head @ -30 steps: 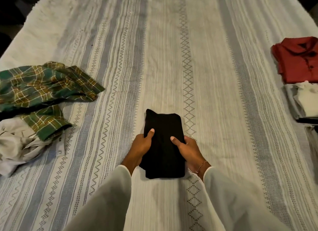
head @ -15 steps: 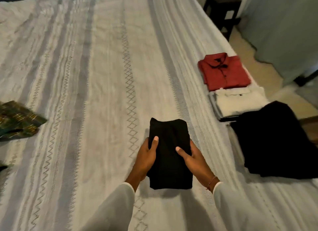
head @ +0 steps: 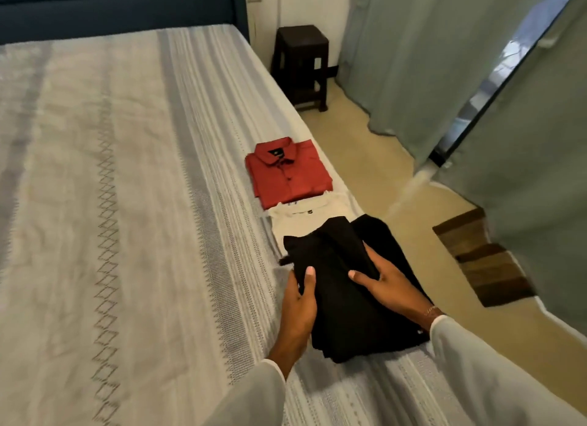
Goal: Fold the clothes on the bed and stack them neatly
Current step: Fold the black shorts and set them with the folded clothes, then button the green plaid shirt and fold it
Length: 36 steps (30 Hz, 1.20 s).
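Surroundings: a dark stool (head: 301, 65) stands on the floor by the wall past the bed's far corner; grey-green curtains (head: 413, 60) hang to the right, and a striped brown mat (head: 482, 260) lies on the floor below them.
Bed (head: 127, 203): pale cover with grey stripes and zigzag bands; dark blue headboard (head: 120, 9) at the far end.
Stacked clothes: a folded red shirt (head: 287, 171) lies near the bed's right edge, a folded white garment (head: 305, 220) just beside it on the near side, and a larger black garment (head: 381, 244) next in the row, mostly hidden.
In the way: the folded black cloth (head: 346, 295) overlaps the white garment's near edge and covers the larger black one.
Left grip (head: 298, 311): holds the cloth's left edge, thumb on top.
Right grip (head: 386, 286): clasps the right side, thumb across the top.
Labels: a small dark tag at each shirt's collar, too small to read.
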Available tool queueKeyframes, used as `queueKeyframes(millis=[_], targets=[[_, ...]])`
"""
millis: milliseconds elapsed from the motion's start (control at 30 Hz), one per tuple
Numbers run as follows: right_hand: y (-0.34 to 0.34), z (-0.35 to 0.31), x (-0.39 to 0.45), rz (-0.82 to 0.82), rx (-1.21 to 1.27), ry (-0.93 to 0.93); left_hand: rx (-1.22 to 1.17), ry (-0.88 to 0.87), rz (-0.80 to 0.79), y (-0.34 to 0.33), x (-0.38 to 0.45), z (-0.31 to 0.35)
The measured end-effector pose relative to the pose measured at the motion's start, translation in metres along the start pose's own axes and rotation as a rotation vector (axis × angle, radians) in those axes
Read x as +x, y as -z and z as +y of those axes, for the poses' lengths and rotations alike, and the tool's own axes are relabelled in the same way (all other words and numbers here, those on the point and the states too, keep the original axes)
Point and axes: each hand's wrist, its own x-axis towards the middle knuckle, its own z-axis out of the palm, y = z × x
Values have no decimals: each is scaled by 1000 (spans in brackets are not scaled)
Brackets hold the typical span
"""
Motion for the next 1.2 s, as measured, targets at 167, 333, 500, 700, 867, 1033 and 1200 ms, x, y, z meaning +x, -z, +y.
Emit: queueKeyframes(millis=[167, 333, 500, 700, 867, 1033, 1200], targets=[[48, 33, 10, 29, -13, -7, 124, 48, -37, -53, 24, -9], [47, 86, 12, 79, -144, -128, 417, 51, -84, -77, 40, -38], [25, 104, 16, 230, -389, -243, 824, -26, 160, -88, 42, -58], [7, 68, 10, 450, -768, 64, 1107, -235, 158, -63, 24, -34], [-23, 8, 14, 258, -737, 253, 1237, -433, 49, 7, 17, -4], [-72, -87, 6, 62, -756, 430, 1453, -392, 61, 108, -15, 52], [-150, -185, -14, -56, -793, 660, 1614, -361, 231, 224, -78, 101]])
